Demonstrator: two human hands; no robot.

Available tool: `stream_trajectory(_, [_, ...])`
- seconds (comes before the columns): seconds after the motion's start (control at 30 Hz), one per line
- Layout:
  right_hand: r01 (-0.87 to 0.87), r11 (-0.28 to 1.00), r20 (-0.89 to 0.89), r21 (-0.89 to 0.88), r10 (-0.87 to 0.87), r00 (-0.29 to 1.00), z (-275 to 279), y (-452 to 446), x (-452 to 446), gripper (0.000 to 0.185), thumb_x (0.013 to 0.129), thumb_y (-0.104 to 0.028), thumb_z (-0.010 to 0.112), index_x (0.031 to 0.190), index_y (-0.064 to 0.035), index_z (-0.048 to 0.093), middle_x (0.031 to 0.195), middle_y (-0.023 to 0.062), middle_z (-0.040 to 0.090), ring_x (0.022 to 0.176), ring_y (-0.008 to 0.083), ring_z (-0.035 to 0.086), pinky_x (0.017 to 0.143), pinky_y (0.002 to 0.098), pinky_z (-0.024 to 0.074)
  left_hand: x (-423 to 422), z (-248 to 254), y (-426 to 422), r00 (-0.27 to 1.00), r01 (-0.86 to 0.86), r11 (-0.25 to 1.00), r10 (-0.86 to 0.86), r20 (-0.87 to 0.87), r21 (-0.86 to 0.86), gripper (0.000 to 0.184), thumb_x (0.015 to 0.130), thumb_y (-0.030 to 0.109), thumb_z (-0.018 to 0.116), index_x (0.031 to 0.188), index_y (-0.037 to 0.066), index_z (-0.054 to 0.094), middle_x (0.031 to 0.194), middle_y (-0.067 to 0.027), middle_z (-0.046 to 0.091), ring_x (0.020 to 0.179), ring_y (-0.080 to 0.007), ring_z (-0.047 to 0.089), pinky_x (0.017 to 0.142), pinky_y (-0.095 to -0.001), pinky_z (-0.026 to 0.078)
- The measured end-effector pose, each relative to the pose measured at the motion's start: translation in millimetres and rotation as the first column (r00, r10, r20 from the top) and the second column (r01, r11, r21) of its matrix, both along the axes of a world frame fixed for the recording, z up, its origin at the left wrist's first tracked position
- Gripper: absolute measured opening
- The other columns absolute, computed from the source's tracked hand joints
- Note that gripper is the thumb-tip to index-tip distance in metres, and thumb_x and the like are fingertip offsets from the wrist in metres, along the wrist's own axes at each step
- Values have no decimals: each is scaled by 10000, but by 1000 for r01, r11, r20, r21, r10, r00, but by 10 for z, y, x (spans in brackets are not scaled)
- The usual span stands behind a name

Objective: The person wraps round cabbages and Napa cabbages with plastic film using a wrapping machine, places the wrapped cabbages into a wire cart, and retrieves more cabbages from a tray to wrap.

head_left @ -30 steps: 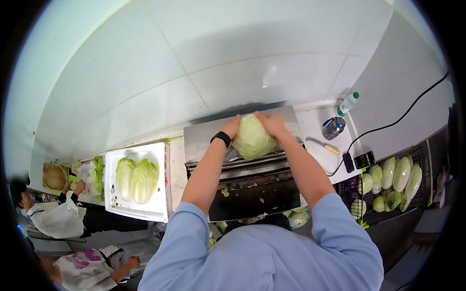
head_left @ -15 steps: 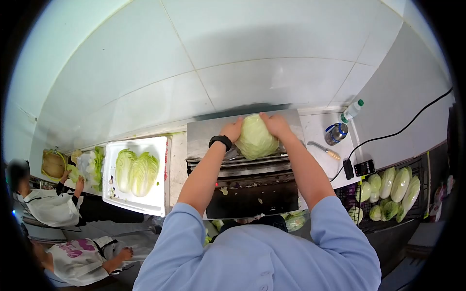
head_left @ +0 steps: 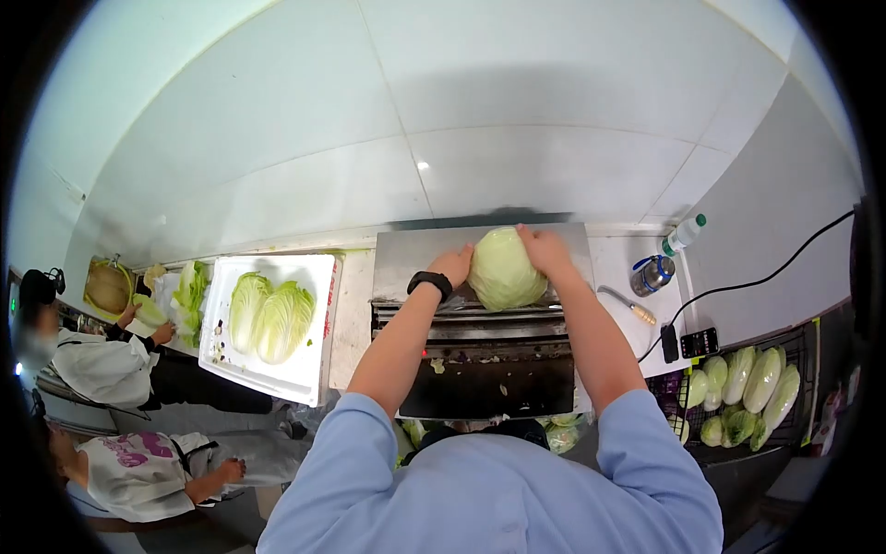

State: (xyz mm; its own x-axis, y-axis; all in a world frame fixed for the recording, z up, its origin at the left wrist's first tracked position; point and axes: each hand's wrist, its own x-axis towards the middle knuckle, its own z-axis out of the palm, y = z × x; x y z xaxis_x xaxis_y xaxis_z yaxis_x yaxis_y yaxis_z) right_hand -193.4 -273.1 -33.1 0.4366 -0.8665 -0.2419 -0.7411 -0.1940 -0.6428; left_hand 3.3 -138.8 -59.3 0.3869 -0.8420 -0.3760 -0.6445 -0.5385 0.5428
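A round, pale green cabbage sits between my two hands over the metal top of a wrapping machine. Against its left side, my left hand is closed, with a black band on the wrist. My right hand grips the upper right side. Clear film seems to show at the cabbage's lower edge, though I cannot tell how far it reaches. Nearer my body lies the machine's dark plate, strewn with leaf scraps.
On the left, a white foam tray bears two napa cabbages. To the right are a curved knife, flask, bottle, phone and black cable. A crate holds wrapped vegetables. Two co-workers stand left.
The view has shifted, so most things appear a little further right and lower. Both hands stay on the cabbage. A co-worker's hands at the left have moved slightly around a pale green vegetable.
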Motion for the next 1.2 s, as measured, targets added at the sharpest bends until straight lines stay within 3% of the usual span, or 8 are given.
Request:
stream_trajectory(0.07, [4, 999, 56, 51, -7, 998, -16, -9, -11, 841, 919, -699, 366, 1091, 54, 698, 1141, 305, 650, 1124, 441, 602, 989, 440, 452, 83, -121, 13, 998, 64, 998, -64, 29, -23, 667, 1014, 489, 343, 1084, -86, 674, 1134, -318, 642, 1058, -462, 592, 950, -495, 457])
stream_trajectory(0.17, [-36, 996, -30, 87, 38, 999, 132, 2, -49, 825, 921, -694, 350, 1089, 31, 707, 1181, 298, 638, 1149, 427, 590, 994, 443, 454, 7, 5, 96, 922, -261, 965, 251, -293, 4, 484, 980, 372, 462, 1050, -48, 692, 1115, -287, 658, 987, -445, 614, 900, -490, 487])
stream_trajectory(0.33, [-40, 993, -316, -109, 3, 949, 690, 33, -181, 769, 969, -639, 323, 1091, 14, 711, 1180, 270, 647, 1126, 429, 593, 985, 458, 460, 14, 447, 166, 985, 101, 988, -116, 128, 114, 394, 914, 300, 533, 933, -53, 705, 1007, -255, 690, 935, -390, 653, 867, -472, 510])
stream_trajectory(0.4, [-34, 976, -230, -215, -17, 973, 592, -165, -353, 739, 986, -613, 324, 1116, 6, 705, 1212, 262, 634, 1126, 438, 586, 979, 469, 463, 14, 641, 197, 955, 104, 980, -147, 259, 172, 387, 926, 310, 550, 1032, -33, 694, 977, -232, 695, 901, -398, 649, 845, -477, 512])
stream_trajectory(0.5, [-67, 988, 51, -142, 75, 996, 433, -217, -413, 708, 985, -613, 364, 1189, -11, 675, 1265, 246, 616, 1139, 437, 587, 974, 460, 473, 54, 524, 106, 968, -21, 994, 47, 245, -105, 443, 938, 356, 565, 1102, -47, 648, 1065, -254, 681, 975, -387, 656, 861, -464, 524])
stream_trajectory(0.63, [-207, 974, 345, 97, 162, 925, 2, -67, -177, 828, 879, -697, 531, 1310, 9, 582, 1249, 242, 632, 1146, 397, 612, 964, 433, 490, -288, 432, -49, 974, -140, 946, 78, -211, -293, 694, 898, 512, 632, 1279, -54, 507, 1157, -256, 651, 1008, -379, 667, 857, -433, 534])
stream_trajectory(0.83, [-391, 803, 281, 450, 288, 916, 322, -117, -231, 1078, 670, -605, 827, 1384, 102, 436, 1321, 250, 561, 1184, 309, 584, 969, 398, 485, -407, 310, -14, 965, -151, 972, 106, -241, -178, 981, 771, 669, 703, 1285, -132, 467, 1158, -301, 635, 1051, -358, 667, 854, -404, 548])
stream_trajectory(1.2, [-406, 771, 492, 491, 139, 859, 193, -64, -228, 935, 682, -436, 884, 1322, 92, 453, 1214, 230, 604, 1093, 273, 624, 906, 397, 527, -467, 540, 24, 950, -193, 976, 161, -268, -97, 961, 783, 675, 685, 1256, -147, 531, 1115, -275, 667, 1009, -329, 686, 842, -394, 555])
